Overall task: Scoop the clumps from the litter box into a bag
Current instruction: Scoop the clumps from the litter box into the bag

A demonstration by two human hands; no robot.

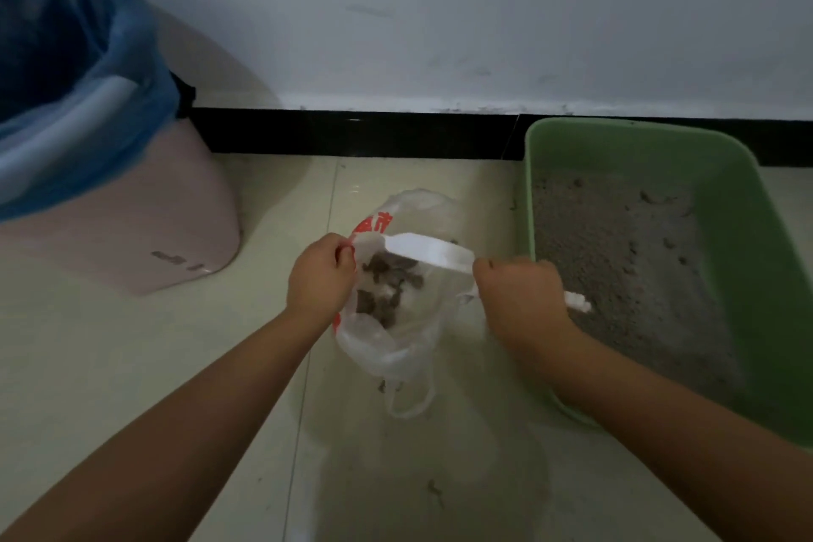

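A thin white plastic bag (396, 343) with red print sits open on the floor at the centre. Grey clumps (387, 282) lie inside it. My left hand (319, 277) pinches the bag's left rim and holds it open. My right hand (519, 299) grips the handle of a white scoop (429, 253), whose head is turned over the bag's mouth. The handle's end sticks out behind my fist. To the right stands the green litter box (748, 260), filled with grey litter (616, 268).
A pink bin (145, 233) lined with a blue bag (88, 79) stands at the left against the wall. A black skirting board (352, 132) runs along the white wall. Pale floor tiles carry a few litter crumbs (433, 488) near me.
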